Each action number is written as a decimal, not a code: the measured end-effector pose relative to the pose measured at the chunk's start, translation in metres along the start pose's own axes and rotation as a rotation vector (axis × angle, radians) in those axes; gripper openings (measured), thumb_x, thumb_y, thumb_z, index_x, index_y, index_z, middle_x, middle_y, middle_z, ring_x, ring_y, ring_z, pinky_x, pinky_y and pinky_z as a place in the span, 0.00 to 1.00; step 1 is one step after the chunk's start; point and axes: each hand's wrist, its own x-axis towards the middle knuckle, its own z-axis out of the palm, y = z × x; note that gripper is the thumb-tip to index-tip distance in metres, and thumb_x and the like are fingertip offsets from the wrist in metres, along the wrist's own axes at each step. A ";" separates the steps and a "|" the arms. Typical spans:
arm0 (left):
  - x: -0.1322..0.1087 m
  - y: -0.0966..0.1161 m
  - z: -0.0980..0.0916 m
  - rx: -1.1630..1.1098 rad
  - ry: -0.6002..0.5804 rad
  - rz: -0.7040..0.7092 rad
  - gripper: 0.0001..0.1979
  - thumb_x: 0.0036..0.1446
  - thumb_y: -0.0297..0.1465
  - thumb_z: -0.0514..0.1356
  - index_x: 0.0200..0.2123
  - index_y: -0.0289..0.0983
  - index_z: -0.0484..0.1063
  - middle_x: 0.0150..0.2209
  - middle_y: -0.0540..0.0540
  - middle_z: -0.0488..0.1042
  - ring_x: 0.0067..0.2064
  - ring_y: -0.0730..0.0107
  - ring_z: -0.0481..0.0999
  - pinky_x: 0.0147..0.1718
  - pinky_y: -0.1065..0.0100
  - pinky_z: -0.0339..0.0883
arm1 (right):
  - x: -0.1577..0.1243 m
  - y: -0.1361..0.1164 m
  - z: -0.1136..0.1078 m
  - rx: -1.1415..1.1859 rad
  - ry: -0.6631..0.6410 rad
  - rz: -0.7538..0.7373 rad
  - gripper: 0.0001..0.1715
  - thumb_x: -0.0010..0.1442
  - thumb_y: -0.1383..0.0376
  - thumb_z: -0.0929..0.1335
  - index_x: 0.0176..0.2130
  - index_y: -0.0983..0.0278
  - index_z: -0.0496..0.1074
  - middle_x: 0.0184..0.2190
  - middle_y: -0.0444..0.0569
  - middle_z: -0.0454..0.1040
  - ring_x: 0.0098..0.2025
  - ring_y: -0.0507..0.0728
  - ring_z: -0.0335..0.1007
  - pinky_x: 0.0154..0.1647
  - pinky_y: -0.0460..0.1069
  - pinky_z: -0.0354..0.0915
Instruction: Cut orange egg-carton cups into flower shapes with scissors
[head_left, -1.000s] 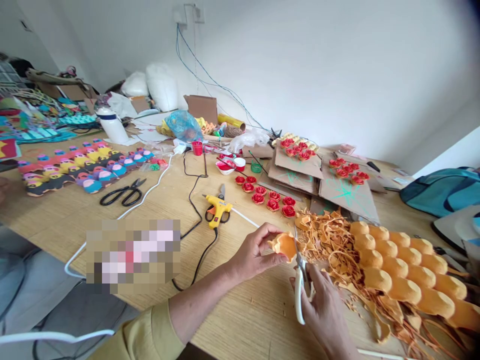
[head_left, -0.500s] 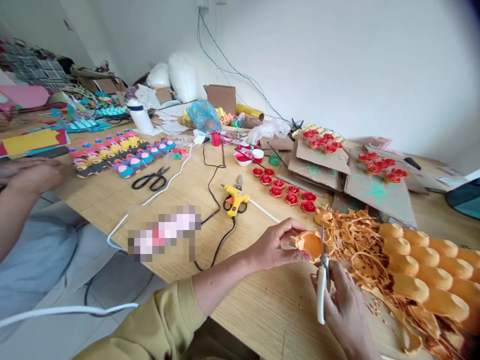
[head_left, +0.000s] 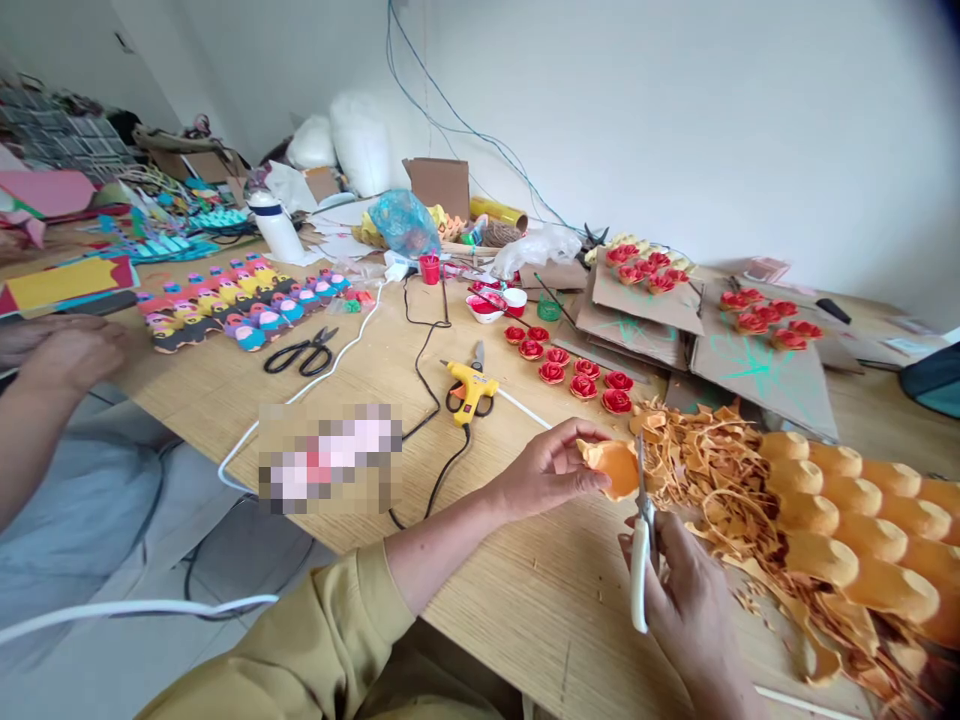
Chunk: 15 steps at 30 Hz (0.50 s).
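Note:
My left hand point(head_left: 551, 468) pinches a small orange egg-carton cup point(head_left: 613, 467) just above the wooden table point(head_left: 510, 600). My right hand point(head_left: 686, 600) grips white-handled scissors point(head_left: 642, 545), blades pointing up against the cup's right edge. To the right of both hands lies a heap of orange trimmings point(head_left: 705, 470), and beyond it an orange egg tray point(head_left: 847, 520) with several domes.
A yellow glue gun point(head_left: 469, 386) and black scissors point(head_left: 301, 353) lie on the table, with cables between them. Red paper roses point(head_left: 574, 372) sit in rows near cardboard sheets point(head_left: 757, 365). Painted egg-carton figures point(head_left: 240, 300) lie at the left. Another person's hand point(head_left: 64, 350) rests at the far left.
The view has swung left and a person's hand has come into sight at the left edge. My hands still hold the cup and scissors; the blades stay at the cup's edge.

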 end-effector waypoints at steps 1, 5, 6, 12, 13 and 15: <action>0.000 0.000 0.000 -0.003 0.005 -0.001 0.23 0.47 0.39 0.72 0.44 0.36 0.71 0.40 0.46 0.72 0.41 0.70 0.72 0.42 0.70 0.65 | 0.000 0.000 0.000 0.003 0.003 -0.005 0.18 0.65 0.49 0.62 0.36 0.60 0.66 0.28 0.47 0.72 0.27 0.56 0.66 0.29 0.49 0.61; 0.000 0.001 -0.001 -0.018 0.019 -0.016 0.23 0.49 0.40 0.71 0.44 0.36 0.71 0.39 0.47 0.72 0.39 0.71 0.72 0.40 0.70 0.65 | 0.001 -0.002 0.001 0.020 0.015 -0.027 0.19 0.65 0.48 0.62 0.35 0.60 0.66 0.24 0.44 0.70 0.24 0.54 0.65 0.26 0.48 0.60; 0.000 0.001 -0.001 -0.021 0.019 -0.019 0.23 0.49 0.40 0.71 0.44 0.36 0.71 0.39 0.47 0.71 0.39 0.72 0.72 0.40 0.70 0.65 | 0.001 -0.002 0.001 0.021 0.018 -0.029 0.19 0.65 0.48 0.62 0.35 0.60 0.66 0.23 0.43 0.70 0.23 0.54 0.65 0.26 0.47 0.60; 0.000 0.002 -0.001 0.000 0.035 -0.022 0.24 0.48 0.43 0.71 0.43 0.35 0.71 0.38 0.47 0.71 0.39 0.72 0.71 0.40 0.70 0.64 | 0.002 -0.001 0.000 0.004 0.020 -0.036 0.20 0.66 0.48 0.62 0.36 0.61 0.68 0.25 0.44 0.71 0.24 0.54 0.67 0.27 0.48 0.61; 0.000 0.003 -0.001 0.003 0.036 -0.027 0.24 0.48 0.43 0.71 0.43 0.35 0.71 0.37 0.48 0.71 0.38 0.72 0.70 0.40 0.70 0.64 | 0.001 -0.001 0.000 -0.003 0.023 -0.036 0.20 0.65 0.48 0.62 0.37 0.60 0.68 0.24 0.44 0.71 0.24 0.54 0.66 0.27 0.48 0.60; 0.000 0.004 -0.001 0.003 0.039 -0.044 0.25 0.47 0.44 0.71 0.43 0.35 0.71 0.35 0.49 0.70 0.38 0.72 0.70 0.40 0.70 0.64 | 0.001 -0.001 0.000 -0.021 0.026 -0.027 0.20 0.65 0.47 0.63 0.37 0.60 0.68 0.24 0.44 0.70 0.24 0.54 0.65 0.26 0.48 0.60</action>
